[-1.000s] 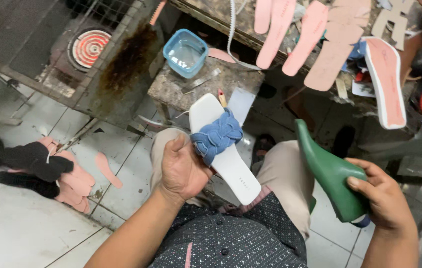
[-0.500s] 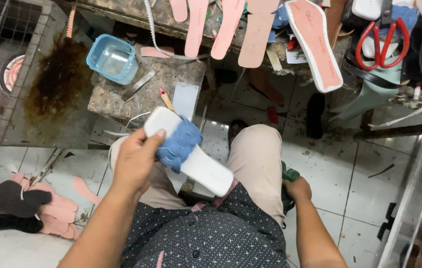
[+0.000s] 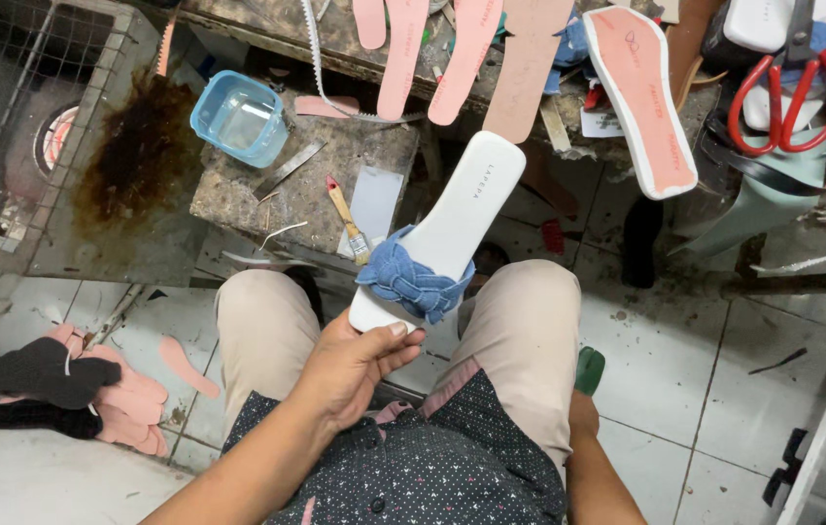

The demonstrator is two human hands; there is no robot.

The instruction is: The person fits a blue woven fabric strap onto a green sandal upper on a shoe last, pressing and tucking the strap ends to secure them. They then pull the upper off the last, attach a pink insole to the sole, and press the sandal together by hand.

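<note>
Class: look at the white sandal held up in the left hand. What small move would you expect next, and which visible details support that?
Probably bring the right hand up to steady the white sandal. The left hand pinches only its near end, below the blue braided strap, so the long sole sticks out unsupported over the lap. The right hand is low beside the thigh, near a green object.

A single head-worn view is given, aimed steeply down from close above the lap, with the bench (image 3: 306, 185) just beyond the knees.
</note>
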